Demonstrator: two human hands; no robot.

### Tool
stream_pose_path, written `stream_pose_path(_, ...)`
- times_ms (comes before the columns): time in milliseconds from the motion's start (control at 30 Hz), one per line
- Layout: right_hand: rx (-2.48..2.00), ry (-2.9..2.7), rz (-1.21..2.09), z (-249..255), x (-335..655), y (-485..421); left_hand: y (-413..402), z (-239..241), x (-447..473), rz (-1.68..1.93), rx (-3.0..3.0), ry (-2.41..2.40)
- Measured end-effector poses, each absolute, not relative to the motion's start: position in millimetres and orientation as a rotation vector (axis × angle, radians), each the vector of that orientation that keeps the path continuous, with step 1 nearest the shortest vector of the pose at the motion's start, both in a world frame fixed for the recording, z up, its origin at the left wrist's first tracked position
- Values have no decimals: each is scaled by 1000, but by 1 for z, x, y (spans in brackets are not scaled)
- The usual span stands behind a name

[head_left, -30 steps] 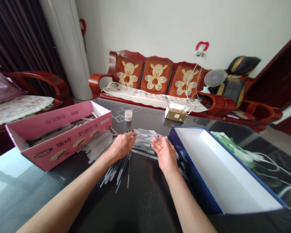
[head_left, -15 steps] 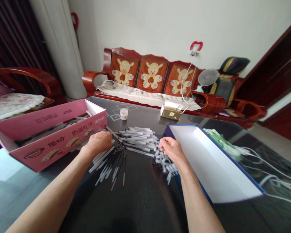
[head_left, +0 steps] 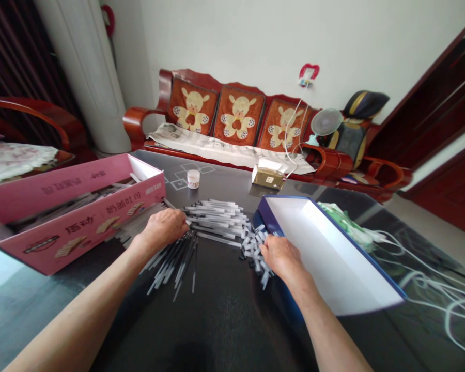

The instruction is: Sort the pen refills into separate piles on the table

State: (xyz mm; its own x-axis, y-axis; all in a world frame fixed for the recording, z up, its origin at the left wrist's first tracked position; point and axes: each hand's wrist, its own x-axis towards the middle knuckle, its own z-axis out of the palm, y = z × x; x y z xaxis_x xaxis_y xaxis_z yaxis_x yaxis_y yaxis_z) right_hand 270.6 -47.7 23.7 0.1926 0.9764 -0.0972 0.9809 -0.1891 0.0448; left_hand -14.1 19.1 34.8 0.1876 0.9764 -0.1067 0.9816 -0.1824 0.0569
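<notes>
My left hand [head_left: 166,227] is closed, its fingertips at the left end of a stack of translucent white pen barrels [head_left: 219,217]. Below those fingers, thin pen refills [head_left: 176,271] with dark ends fan out across the dark table [head_left: 225,320]. Over a heap of short translucent pen caps [head_left: 253,250], my right hand [head_left: 281,254] has its fingers pinched together. What either hand grips is hidden or too small to name. More thin tubes [head_left: 135,226] lie behind my left hand, against the pink box.
The pink cardboard box [head_left: 96,209] on the left holds many long thin pieces. At right lies a blue-edged box with a white inside [head_left: 329,258], beside a green plastic bag [head_left: 346,225] and white cables [head_left: 430,289]. A small tub [head_left: 193,179] and tissue box [head_left: 268,177] stand farther back.
My left hand has shifted right, closer to the stacked pen barrels. The right hand has drawn back down and right over the cap heap. The whole view has shifted slightly.
</notes>
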Motion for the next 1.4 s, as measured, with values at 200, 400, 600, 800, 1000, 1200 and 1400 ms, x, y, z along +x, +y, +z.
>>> stream_pose_path(200,2383,2230,97,17,253,-51,15,28,0,69,2391,1898)
stream_pose_path(400,2148,2507,123,1,210,-42,14,22,4,72,2378,1938)
stream_pose_path(600,2167,2510,145,-5,206,-40,12,20,9,136,2404,1905)
stream_pose_path(800,2328,2639,71,1,204,-44,11,21,16,395,2231,1792)
stream_pose_path(1000,2434,2862,-401,-8,183,-47,10,5,29,851,1630,1433)
stream_pose_path(1200,2410,2990,-1521,-28,169,-51,7,10,40,1123,1022,1034)
stream_pose_path(1400,2865,2760,-1851,-35,179,-45,0,13,31,1088,2168,1320)
